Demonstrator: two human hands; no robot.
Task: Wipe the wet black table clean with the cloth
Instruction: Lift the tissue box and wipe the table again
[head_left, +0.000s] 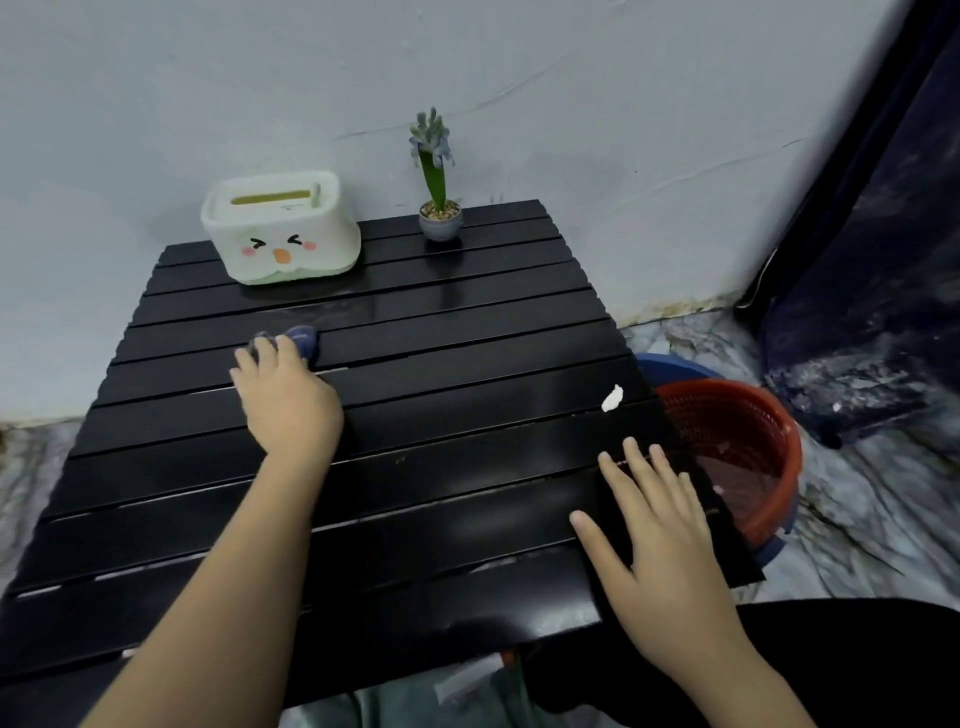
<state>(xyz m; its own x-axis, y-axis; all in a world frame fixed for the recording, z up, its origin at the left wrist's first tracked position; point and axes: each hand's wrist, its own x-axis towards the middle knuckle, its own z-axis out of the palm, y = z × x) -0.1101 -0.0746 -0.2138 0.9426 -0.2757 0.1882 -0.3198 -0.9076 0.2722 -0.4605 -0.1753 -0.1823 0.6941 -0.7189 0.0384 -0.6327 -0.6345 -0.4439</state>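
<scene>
The cloth is gripped on the table by the left hand, while the right hand is laid flat.

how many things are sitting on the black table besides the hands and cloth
3: a white tissue box with a cartoon face at the far left, a small potted plant in a grey pot at the far back, and a white scrap near the right edge.
</scene>
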